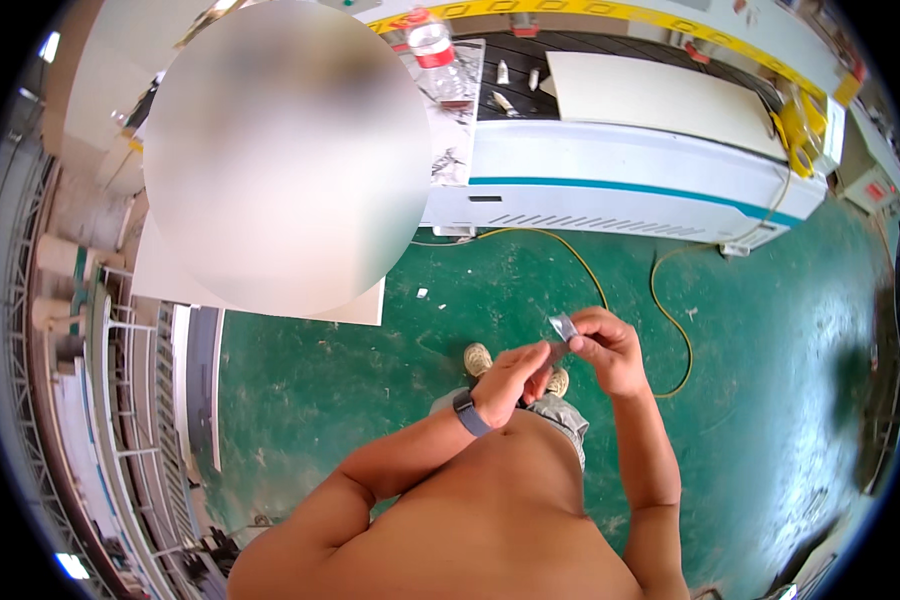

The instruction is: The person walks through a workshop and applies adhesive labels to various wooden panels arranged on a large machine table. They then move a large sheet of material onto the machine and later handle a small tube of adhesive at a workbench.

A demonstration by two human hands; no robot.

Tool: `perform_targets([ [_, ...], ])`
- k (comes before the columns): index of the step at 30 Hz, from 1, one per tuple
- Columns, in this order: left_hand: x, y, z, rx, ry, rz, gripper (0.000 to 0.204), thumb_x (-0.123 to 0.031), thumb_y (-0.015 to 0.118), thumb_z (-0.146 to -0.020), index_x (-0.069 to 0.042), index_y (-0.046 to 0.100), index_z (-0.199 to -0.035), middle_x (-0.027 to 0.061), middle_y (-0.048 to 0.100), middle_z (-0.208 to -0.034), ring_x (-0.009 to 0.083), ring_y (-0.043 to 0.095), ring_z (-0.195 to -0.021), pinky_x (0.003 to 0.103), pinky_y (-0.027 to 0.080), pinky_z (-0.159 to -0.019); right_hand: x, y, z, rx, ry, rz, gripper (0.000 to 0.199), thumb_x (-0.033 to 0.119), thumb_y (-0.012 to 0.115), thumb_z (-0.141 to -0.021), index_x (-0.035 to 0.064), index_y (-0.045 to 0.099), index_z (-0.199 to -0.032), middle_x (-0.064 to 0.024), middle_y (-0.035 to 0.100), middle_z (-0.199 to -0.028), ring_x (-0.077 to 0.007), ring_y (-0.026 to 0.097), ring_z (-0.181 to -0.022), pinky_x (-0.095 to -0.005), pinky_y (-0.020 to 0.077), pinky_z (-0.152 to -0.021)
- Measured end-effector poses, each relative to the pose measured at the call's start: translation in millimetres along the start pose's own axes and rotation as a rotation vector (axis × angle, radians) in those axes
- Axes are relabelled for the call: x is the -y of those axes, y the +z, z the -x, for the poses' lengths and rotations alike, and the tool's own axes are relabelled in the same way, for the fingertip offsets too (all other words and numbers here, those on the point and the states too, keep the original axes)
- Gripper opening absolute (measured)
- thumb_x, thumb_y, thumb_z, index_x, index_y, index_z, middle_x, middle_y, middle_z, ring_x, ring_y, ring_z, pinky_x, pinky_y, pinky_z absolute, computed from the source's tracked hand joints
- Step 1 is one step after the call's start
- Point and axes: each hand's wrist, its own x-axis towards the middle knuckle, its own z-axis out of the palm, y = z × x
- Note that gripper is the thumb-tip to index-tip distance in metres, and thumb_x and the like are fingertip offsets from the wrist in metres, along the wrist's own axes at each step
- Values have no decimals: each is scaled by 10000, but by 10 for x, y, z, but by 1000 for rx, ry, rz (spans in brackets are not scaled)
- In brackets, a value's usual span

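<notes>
In front of my waist, my right hand [610, 352] pinches a small shiny, silvery, see-through piece [563, 327] between thumb and forefinger. Its exact kind is too small to make out. Close beside it, my left hand [515, 380] has its fingers closed, with their tips almost against the right hand's fingertips. Whatever the left fingers grip is mostly hidden. A dark band [471, 412] circles my left wrist. Both hands are held over the green floor, apart from the table and the machine.
Ahead stands a long white machine [590, 150] with a teal stripe; on it lie a white panel [660, 95], several small white tubes [504, 103] and a plastic bottle [432, 50]. A yellow hose [656, 290] loops over the floor. A pale board [360, 312] juts out at left, partly blurred.
</notes>
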Motion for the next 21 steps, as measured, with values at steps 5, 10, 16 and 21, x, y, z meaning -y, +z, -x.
perform_targets([
  [5, -194, 6, 59, 189, -176, 235, 370, -359, 437, -977, -25, 593, -947, -25, 502, -652, 69, 449, -563, 209, 358, -513, -22, -38, -118, 204, -23, -76, 96, 11, 687, -828, -1, 671, -922, -120, 594, -1052, -171, 589, -842, -293, 500, -690],
  [10, -237, -50, 72, 190, -181, 337, 254, -278, 504, -955, -39, 590, -958, -16, 509, -668, 84, 464, -593, 224, 377, -553, 39, 11, -224, 200, -183, 9, 107, 29, 710, -810, 35, 681, -913, -99, 539, -1116, -162, 556, -888, -276, 477, -723],
  [16, -211, -80, 107, 12, -8, 105, 137, -155, 564, -933, -25, 599, -961, 42, 597, -749, 119, 554, -675, 249, 446, -624, 193, 14, -152, -99, -420, 591, 166, 8, 723, -738, 57, 690, -894, -61, 576, -933, -185, 581, -784, -300, 482, -635],
  [21, -286, 51, 164, -135, 188, -103, 200, -149, 545, -945, 16, 603, -1042, 61, 604, -672, 103, 548, -563, 224, 445, -525, 443, 277, -124, 39, -859, 1284, 311, 7, 720, -602, 29, 695, -911, -31, 582, -813, -175, 593, -703, -288, 481, -555],
])
